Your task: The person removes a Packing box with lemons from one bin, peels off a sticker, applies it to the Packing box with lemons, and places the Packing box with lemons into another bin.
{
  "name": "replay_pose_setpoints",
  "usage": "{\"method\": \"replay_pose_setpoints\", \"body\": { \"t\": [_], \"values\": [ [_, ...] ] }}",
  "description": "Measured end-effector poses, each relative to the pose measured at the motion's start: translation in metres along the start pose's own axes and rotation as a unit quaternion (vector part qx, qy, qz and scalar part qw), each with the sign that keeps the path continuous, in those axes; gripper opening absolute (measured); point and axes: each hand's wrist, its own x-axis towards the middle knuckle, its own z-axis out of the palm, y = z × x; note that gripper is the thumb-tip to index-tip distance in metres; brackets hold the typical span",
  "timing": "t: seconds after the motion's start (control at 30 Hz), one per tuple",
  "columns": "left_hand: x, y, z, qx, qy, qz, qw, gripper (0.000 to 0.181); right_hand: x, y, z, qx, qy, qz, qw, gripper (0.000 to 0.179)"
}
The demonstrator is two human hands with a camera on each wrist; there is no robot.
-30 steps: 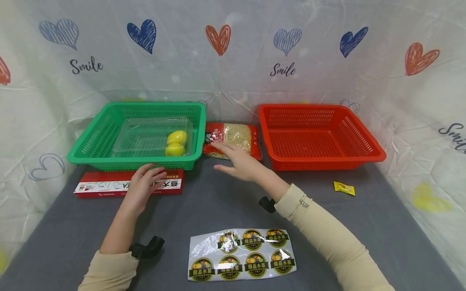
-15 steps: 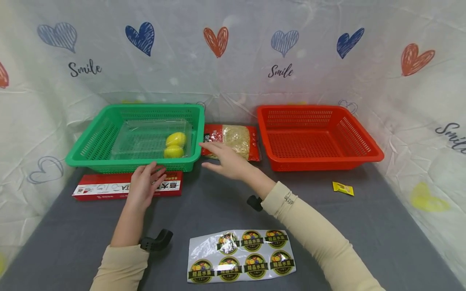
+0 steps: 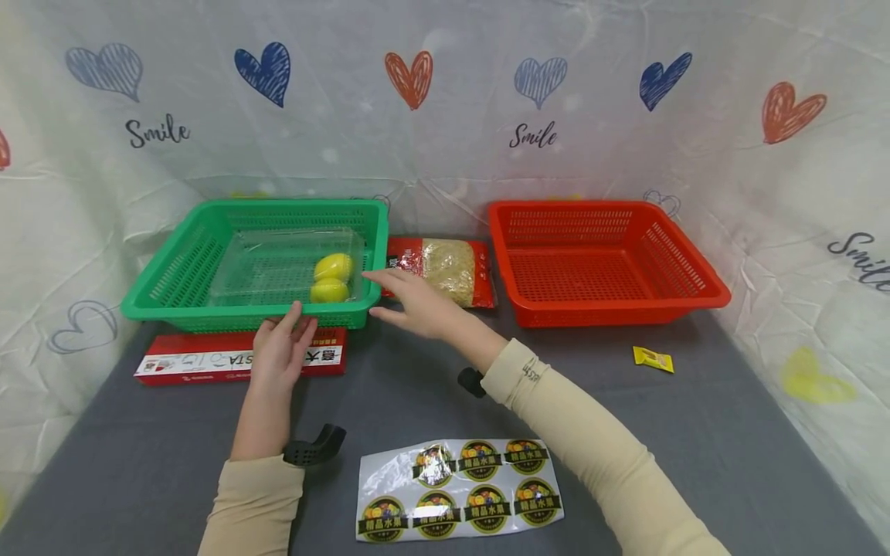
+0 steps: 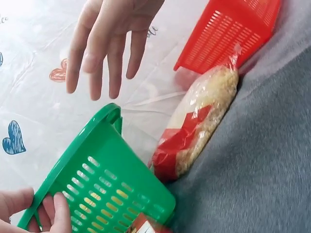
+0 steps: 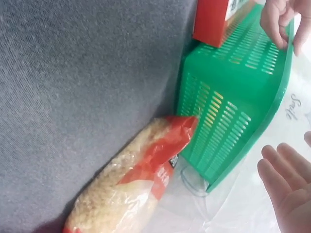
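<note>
My left hand (image 3: 278, 351) is at the front rim of the green basket (image 3: 202, 313); in the left wrist view its thumb and curled fingers pinch the rim. Fingers spread, my right hand (image 3: 420, 305) hovers by the basket's right end; the right wrist view shows a gap between this hand (image 5: 286, 179) and the rim. Inside the basket lies a clear plastic box (image 3: 257, 259) with two yellow lemons (image 3: 332, 268) at its right end. A red and white pasta box (image 3: 188, 359) lies at the basket's front, partly hidden by my left hand.
A red and clear bag (image 3: 448, 270) of pale dry food lies between the green basket and a red basket (image 3: 612, 306). A small yellow packet (image 3: 653, 359) is in front of the red basket. A sheet of round fruit stickers (image 3: 459, 490) lies nearest me.
My left hand has moved slightly right and come onto the green basket's front rim. My right hand has moved left, from in front of the bag to the basket's right end.
</note>
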Motion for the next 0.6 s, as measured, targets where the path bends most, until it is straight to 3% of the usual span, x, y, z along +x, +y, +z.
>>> {"method": "replay_pose_setpoints", "body": {
  "t": [0.13, 0.33, 0.6],
  "values": [
    [0.002, -0.003, 0.002, -0.008, 0.010, 0.012, 0.9998, 0.035, 0.005, -0.001, 0.000, -0.004, -0.005, 0.003, 1.0000, 0.059],
    [0.004, -0.005, 0.001, -0.023, 0.001, 0.021, 0.9995, 0.038, 0.013, -0.007, 0.000, 0.012, -0.006, 0.003, 0.9999, 0.058],
    [0.004, -0.008, 0.002, -0.028, 0.012, 0.041, 0.9987, 0.038, 0.021, -0.017, 0.003, 0.019, -0.005, -0.015, 0.9997, 0.056]
  ]
}}
